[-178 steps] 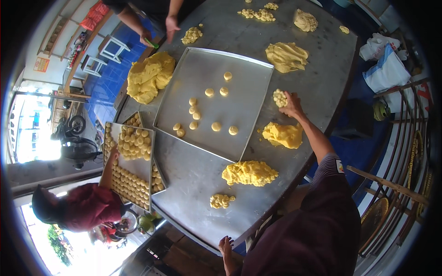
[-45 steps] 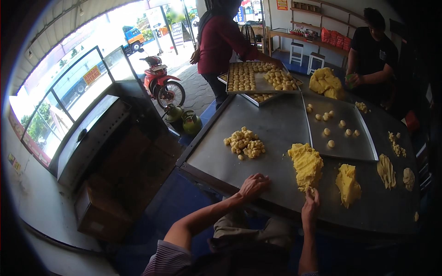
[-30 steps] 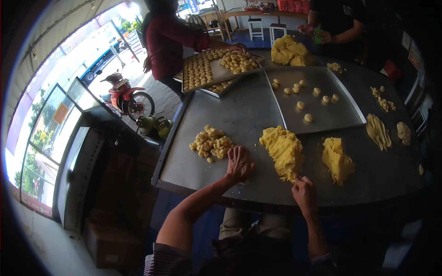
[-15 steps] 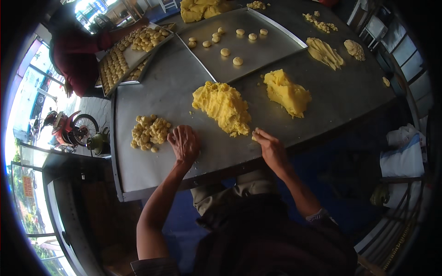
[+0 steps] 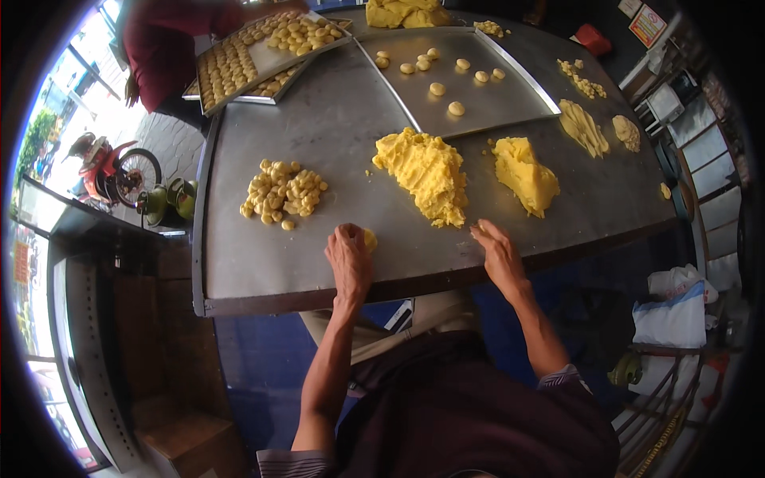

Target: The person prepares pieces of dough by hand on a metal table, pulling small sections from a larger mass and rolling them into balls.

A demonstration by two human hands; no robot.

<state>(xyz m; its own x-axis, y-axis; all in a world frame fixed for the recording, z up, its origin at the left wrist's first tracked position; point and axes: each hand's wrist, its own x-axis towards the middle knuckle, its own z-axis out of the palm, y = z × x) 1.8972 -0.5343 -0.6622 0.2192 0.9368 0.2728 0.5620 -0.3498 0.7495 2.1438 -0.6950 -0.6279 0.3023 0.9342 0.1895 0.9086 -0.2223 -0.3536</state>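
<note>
My left hand rests at the near edge of the metal table with its fingers curled against a small piece of yellow dough. Beyond it lies a pile of small pale dough balls. My right hand is just off the near tip of a large crumbly yellow dough mound. Its thumb and fingers are drawn together; what is between them, if anything, is too small to make out. A smoother yellow dough block sits to the right of the mound.
A shallow metal tray with several round dough pieces lies farther back. Stacked trays of dough balls stand at the far left, beside a person in a dark red top. Flattened dough and a lump lie at right.
The view has shifted. My left hand has moved from beside the dough-ball pile toward the near edge, and the yellow piece now shows by its fingers. My right hand stays near the mound's tip.
</note>
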